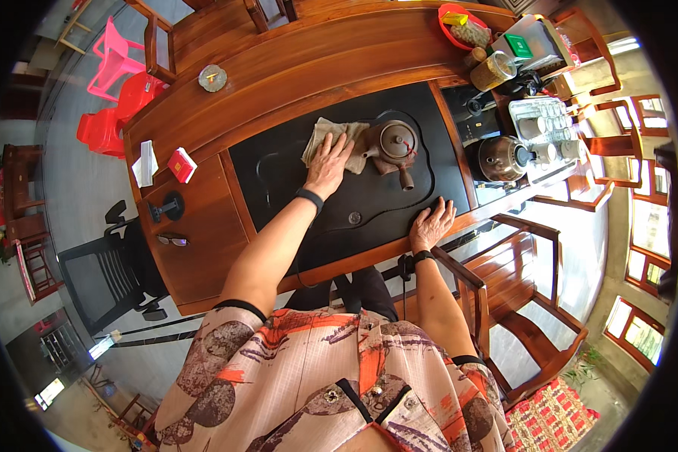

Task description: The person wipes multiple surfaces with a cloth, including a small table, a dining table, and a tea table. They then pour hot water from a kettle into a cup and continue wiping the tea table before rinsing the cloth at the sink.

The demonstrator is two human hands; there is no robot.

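My left hand (326, 168) lies flat on a folded beige cloth (316, 134), fingers pointing away from me and slightly apart. The cloth rests on a black tea tray (282, 198) set into a wooden table. Just right of the cloth stands a brown clay teapot (395, 141) with a side handle, its lid on and a red cord at the knob. Part of the cloth lies close by its spout. My right hand (432, 226) rests palm down at the near right edge of the tray, fingers a little spread, holding nothing. A round metal drain (355, 217) shows between my arms.
On the right are a metal kettle (500, 160), a tray of glasses (522, 110), a jar (492, 72) and a red basket (449, 34). A glass ashtray (212, 78), red box (181, 165), phone stand (173, 205) and eyeglasses (173, 240) lie left. Chairs surround the table.
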